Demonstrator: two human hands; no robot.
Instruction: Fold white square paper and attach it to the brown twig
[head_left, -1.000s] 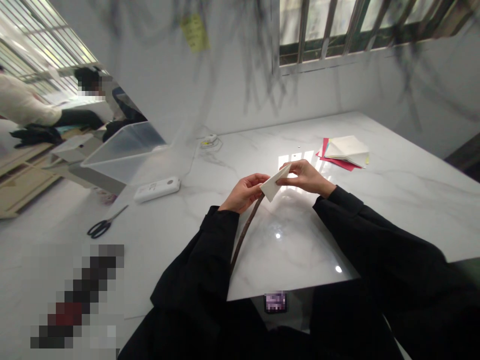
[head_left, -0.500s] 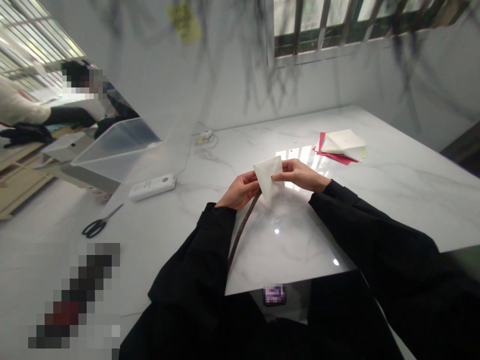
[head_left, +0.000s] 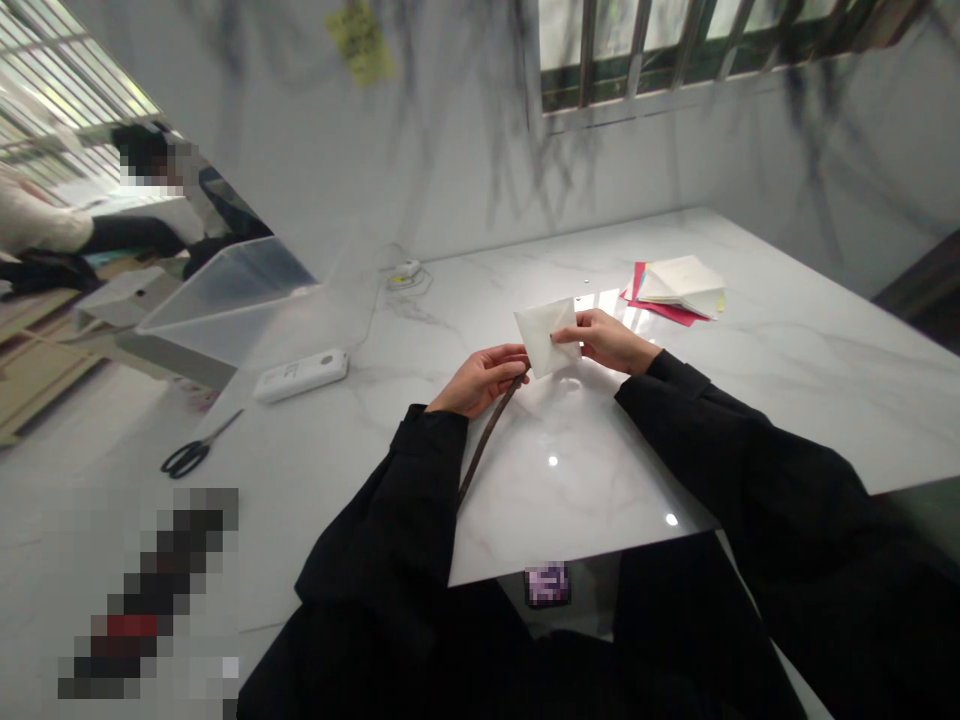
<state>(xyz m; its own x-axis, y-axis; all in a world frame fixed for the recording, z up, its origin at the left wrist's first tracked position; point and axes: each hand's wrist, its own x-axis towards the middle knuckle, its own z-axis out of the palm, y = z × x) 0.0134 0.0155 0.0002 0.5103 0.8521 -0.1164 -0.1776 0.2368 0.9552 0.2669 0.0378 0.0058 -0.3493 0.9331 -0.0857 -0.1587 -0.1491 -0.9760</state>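
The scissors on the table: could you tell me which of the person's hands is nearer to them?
Left. The left hand, gripping a thin brown stick, sits right of the scissors. The right hand, pinching a white paper, is farther right.

On the table [head_left: 787, 370], scissors [head_left: 196, 452] lie far left (remote [head_left: 301, 375] behind them), paper stack [head_left: 679, 287] far right.

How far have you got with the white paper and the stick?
Done so far: the white paper looks folded flat, though the creases are hard to make out. In hand: the right hand pinches the paper above the table, and the left hand holds the top of the thin brown stick just below it. Left: the coloured paper stack and scissors lie untouched.
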